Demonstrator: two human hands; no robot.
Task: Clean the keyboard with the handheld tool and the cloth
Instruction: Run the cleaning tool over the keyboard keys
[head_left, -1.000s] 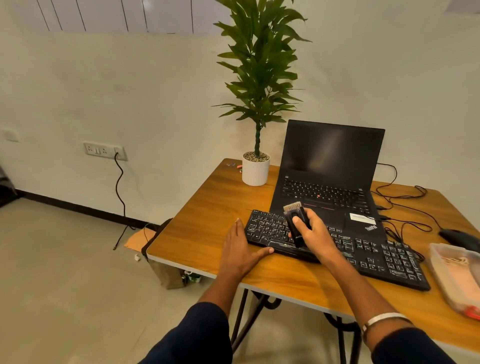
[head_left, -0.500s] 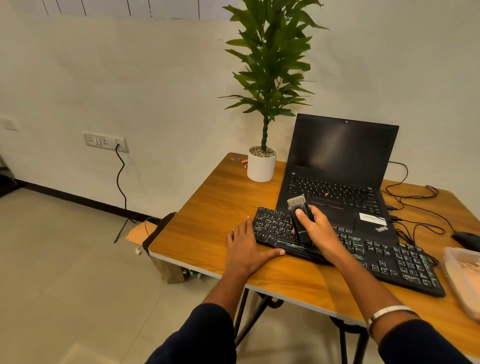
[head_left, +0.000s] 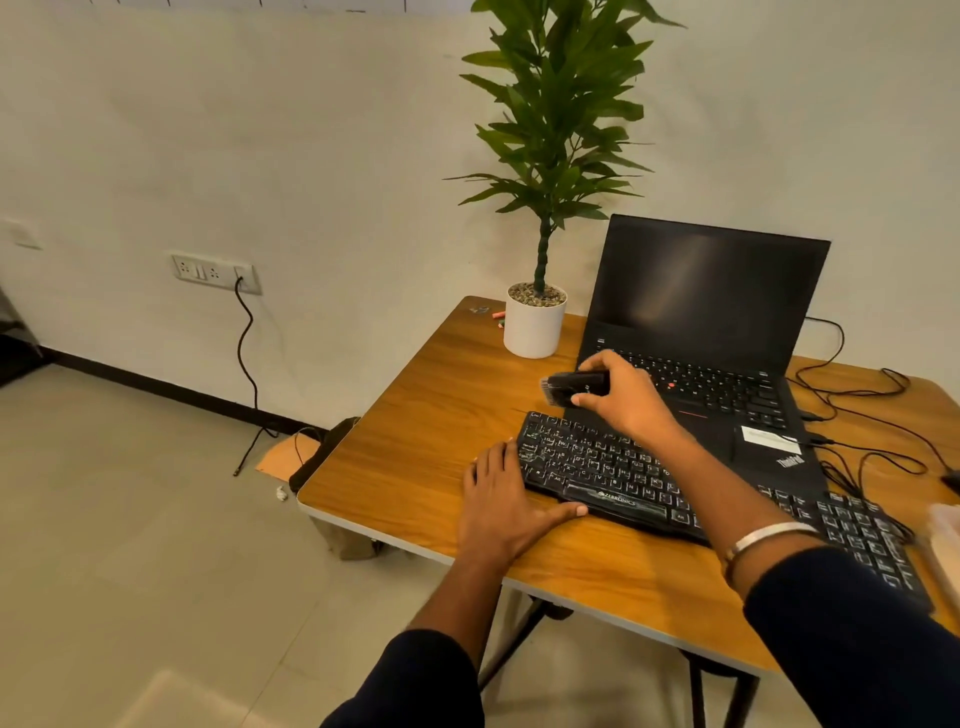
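A black external keyboard (head_left: 618, 475) lies on the wooden table (head_left: 415, 441), partly over the front of an open black laptop (head_left: 696, 332). My right hand (head_left: 628, 397) grips a small black handheld brush tool (head_left: 571, 388) just above the keyboard's far left corner, its bristle end pointing left. My left hand (head_left: 501, 506) rests flat on the table at the keyboard's left end, thumb along the front edge. No cloth is in view.
A potted plant in a white pot (head_left: 534, 326) stands left of the laptop. Black cables (head_left: 862, 405) trail over the table's right side. A pale tray edge (head_left: 943, 525) shows at far right. A wall socket (head_left: 215, 271) with a cord is on the left.
My right hand has lifted the brush off the keys, moved it to the keyboard's far left corner and turned it so the bristles point left. The left hand stays put.
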